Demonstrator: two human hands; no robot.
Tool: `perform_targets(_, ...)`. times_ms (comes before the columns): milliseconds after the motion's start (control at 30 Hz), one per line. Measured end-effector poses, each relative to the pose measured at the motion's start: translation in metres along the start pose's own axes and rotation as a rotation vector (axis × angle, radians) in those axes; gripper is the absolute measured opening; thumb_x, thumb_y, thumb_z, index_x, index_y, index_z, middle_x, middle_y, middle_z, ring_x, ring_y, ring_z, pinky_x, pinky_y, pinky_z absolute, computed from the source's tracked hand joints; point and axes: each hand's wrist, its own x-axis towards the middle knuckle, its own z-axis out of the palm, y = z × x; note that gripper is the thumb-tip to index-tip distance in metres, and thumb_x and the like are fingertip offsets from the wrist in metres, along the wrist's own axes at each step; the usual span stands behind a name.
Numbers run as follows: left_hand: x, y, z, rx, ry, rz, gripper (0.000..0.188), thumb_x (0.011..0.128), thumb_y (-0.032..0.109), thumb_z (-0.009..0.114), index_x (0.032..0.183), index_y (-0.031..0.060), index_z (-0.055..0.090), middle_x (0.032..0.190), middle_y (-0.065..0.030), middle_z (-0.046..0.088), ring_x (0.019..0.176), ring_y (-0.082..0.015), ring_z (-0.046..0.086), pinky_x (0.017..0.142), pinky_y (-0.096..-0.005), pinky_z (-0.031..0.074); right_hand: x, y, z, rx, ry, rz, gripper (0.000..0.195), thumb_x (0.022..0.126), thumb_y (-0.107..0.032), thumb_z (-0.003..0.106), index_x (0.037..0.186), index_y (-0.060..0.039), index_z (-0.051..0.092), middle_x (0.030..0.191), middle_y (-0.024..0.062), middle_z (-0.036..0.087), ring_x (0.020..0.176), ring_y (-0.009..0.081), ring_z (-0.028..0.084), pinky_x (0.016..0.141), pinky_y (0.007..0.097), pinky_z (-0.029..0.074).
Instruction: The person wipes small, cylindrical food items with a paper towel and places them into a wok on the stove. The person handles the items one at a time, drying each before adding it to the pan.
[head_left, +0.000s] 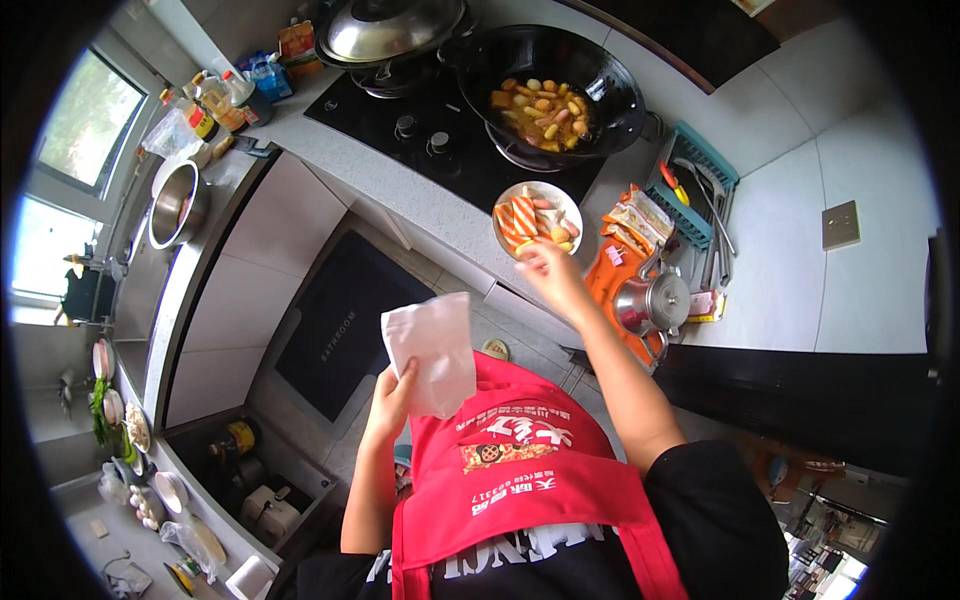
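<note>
My left hand (396, 394) grips a white sheet (433, 352), perhaps paper or a flat packet, in front of my red apron (517, 450). At the near rim of a white bowl (501, 238) is my right hand (551, 271), its fingers bent and blurred. Whether it pinches anything is unclear. Inside the bowl lie orange-and-white striped slices (517, 217), pinkish sausage-like pieces and yellowish balls. Beyond it, a black wok (619, 82) on the hob holds balls and sausage-like pieces (547, 112) in brown liquid.
A lidded pan (386, 34) occupies the other burner. Right of the bowl are an orange package (607, 274), a metal kettle (652, 300) and a teal rack (716, 161) with utensils. Sauce bottles (217, 101) and a steel bowl (176, 206) stand left. A dark mat (352, 322) covers some floor.
</note>
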Motion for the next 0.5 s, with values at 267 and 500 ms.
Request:
perform_targets(267,0.028,-0.013,0.017,-0.391,0.080,-0.022,0.036,0.098,0.022,0.048,0.125,-0.0020,0.050,0.118,-0.0101,0.059,0.108,-0.0189,0.056,0.093,-0.0321,0.044,0.059,0.086,-0.034,-0.654,0.029,0.001,0.030,0.075,-0.008,0.066,0.105,-0.0076,0.063,0.110,0.0117,0.061,0.097,0.0295,0.061,0.083,0.0400,0.050)
perform_targets(500,0.054,0.005,0.028,-0.305,-0.003,-0.053,0.036,0.097,0.020,0.050,0.125,-0.0014,0.050,0.117,-0.0108,0.059,0.107,-0.0201,0.057,0.091,-0.0335,0.046,0.081,0.095,-0.023,-0.859,-0.076,0.006,0.029,0.075,-0.012,0.065,0.103,-0.0076,0.062,0.106,0.0136,0.061,0.096,0.0320,0.061,0.081,0.0428,0.050)
